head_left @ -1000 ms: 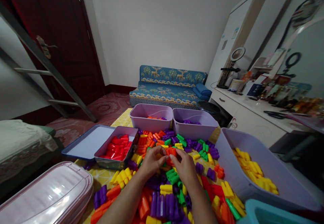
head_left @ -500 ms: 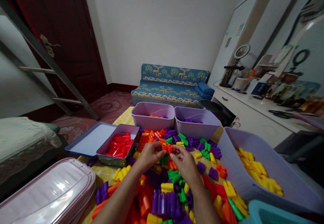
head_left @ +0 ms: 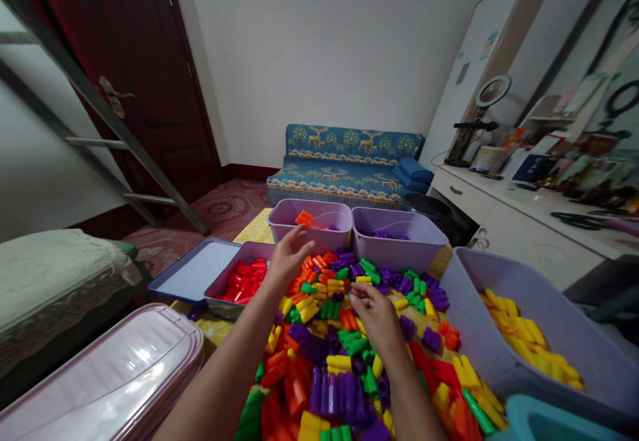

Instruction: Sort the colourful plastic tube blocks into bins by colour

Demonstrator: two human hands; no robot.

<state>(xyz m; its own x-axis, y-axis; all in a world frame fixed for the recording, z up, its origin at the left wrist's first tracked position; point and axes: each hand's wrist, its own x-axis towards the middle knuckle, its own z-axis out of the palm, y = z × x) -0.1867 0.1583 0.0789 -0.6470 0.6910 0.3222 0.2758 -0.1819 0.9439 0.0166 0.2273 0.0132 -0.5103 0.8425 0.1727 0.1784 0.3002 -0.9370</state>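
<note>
My left hand (head_left: pixel 290 255) is stretched toward the back left lilac bin (head_left: pixel 304 233), fingers apart. An orange plastic building block (head_left: pixel 304 219) is just past its fingertips, over that bin's opening; the hand no longer grips it. My right hand (head_left: pixel 373 308) hovers low over the loose pile, fingers loosely bent and apart, and I see nothing held in it. Around and below both hands lie tube-shaped blocks: purple blocks (head_left: pixel 333 394), green blocks (head_left: pixel 353 341), yellow blocks (head_left: pixel 339 363) and orange blocks (head_left: pixel 295 388).
A second lilac bin (head_left: pixel 399 245) holds purple blocks, and a large bin (head_left: pixel 464 321) at right holds yellow ones. Red blocks fill a tin (head_left: pixel 219 302) at left, beside its lid (head_left: pixel 194 271). Clear lids (head_left: pixel 110 374) lie front left; a teal container edge (head_left: pixel 544 414) shows front right.
My left hand has moved forward and left from the middle of the pile, releasing the orange block over the back left bin. My right hand has come away from that block. The view has shifted slightly.
</note>
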